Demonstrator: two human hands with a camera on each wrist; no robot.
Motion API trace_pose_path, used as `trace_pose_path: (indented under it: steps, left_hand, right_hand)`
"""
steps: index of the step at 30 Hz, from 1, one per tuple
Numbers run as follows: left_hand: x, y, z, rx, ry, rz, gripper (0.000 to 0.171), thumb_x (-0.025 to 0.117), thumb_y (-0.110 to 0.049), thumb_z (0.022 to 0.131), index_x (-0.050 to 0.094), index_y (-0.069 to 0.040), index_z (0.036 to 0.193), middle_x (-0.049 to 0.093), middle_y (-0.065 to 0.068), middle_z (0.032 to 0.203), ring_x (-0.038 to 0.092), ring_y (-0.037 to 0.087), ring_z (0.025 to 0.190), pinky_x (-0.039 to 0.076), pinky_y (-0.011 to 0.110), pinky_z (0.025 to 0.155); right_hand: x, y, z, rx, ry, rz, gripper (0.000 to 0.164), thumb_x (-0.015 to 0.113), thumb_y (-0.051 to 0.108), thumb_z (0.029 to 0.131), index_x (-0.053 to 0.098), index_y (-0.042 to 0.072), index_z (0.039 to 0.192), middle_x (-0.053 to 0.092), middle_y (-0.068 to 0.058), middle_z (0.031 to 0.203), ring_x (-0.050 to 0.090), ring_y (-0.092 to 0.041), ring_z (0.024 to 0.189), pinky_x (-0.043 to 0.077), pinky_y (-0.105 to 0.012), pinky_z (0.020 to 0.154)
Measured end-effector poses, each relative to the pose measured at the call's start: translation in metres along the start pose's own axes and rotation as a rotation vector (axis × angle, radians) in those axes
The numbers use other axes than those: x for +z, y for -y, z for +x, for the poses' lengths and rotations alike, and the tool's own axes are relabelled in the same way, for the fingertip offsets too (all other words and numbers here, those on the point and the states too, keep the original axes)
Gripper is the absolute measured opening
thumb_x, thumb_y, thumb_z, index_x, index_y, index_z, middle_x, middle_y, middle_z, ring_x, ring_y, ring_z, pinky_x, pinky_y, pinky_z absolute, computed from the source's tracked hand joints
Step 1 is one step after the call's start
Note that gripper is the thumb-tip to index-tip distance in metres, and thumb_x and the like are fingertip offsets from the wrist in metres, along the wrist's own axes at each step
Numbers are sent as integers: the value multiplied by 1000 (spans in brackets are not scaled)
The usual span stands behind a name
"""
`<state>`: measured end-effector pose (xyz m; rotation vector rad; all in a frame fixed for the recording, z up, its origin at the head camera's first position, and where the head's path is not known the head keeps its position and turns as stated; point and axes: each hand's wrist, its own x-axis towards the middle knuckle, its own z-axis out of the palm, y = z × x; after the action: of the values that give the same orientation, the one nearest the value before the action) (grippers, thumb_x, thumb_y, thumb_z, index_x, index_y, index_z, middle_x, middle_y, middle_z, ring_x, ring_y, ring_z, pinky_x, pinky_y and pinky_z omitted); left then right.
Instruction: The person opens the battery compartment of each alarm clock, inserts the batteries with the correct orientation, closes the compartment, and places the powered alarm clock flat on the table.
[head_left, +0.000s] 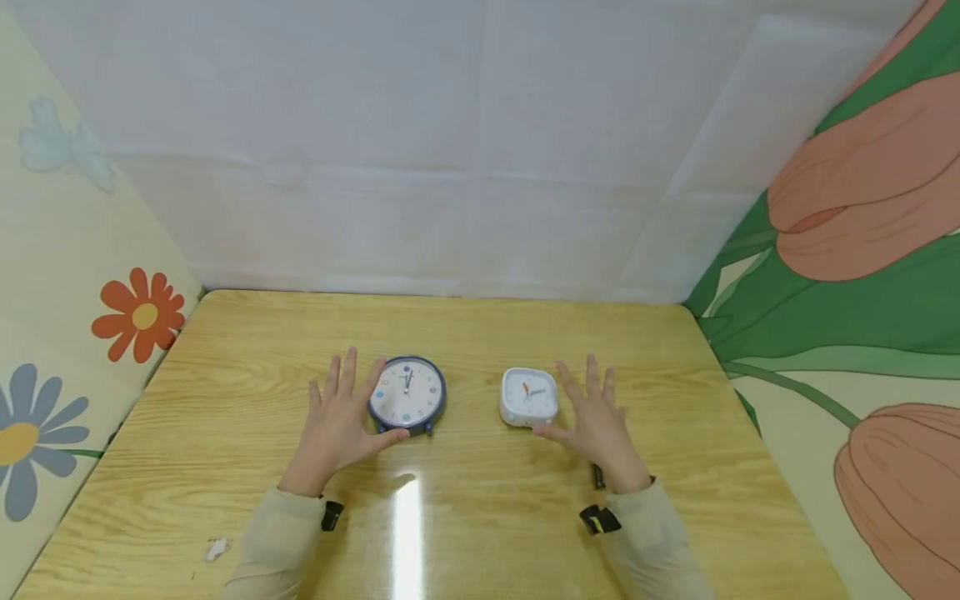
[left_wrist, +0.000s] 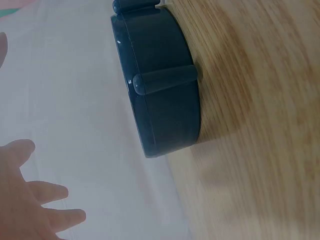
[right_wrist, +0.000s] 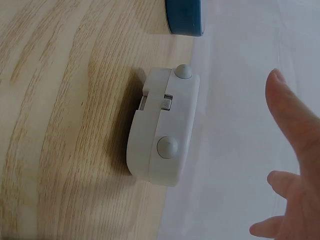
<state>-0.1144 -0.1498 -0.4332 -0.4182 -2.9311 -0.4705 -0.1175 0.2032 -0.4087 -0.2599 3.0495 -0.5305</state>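
Observation:
A round alarm clock point(head_left: 407, 393) with a dark blue case and white dial lies face up on the wooden table. My left hand point(head_left: 341, 421) is spread at its left side, thumb and index finger overlapping the rim in the head view. In the left wrist view the blue case point(left_wrist: 165, 85) shows two short feet, with the fingers apart from it. To the right lies a small white rounded-square clock point(head_left: 528, 397), also face up. My right hand point(head_left: 597, 421) is spread beside it, thumb near its lower edge. Two round feet point(right_wrist: 167, 147) show on its side in the right wrist view.
The wooden table point(head_left: 480, 517) runs back to a white sheet point(head_left: 450, 150). Flower-patterned panels point(head_left: 847, 350) stand on both sides. A small dark object point(head_left: 598, 477) lies by the right wrist, and a pale worn patch point(head_left: 217, 548) marks the table at front left.

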Motion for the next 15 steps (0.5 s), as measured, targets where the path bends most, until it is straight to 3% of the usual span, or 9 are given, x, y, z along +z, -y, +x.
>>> trace_pose_path:
  steps: [9,15]
  left_hand:
    - [-2,1,-1,22,-45,-12,99,62,-66,68,26,-13,144,13,25,147,12,45,131,14,71,95]
    - [-4,3,-3,37,-84,-13,91,62,-59,73,31,-7,141,21,25,144,20,44,130,19,66,97]
  right_hand:
    - [-2,-4,0,4,-7,18,102,71,52,68,18,12,146,0,-29,146,-1,-56,127,28,-74,80]
    - [-4,-6,-1,1,-19,37,96,69,48,74,19,6,145,7,-33,144,8,-58,125,26,-71,87]
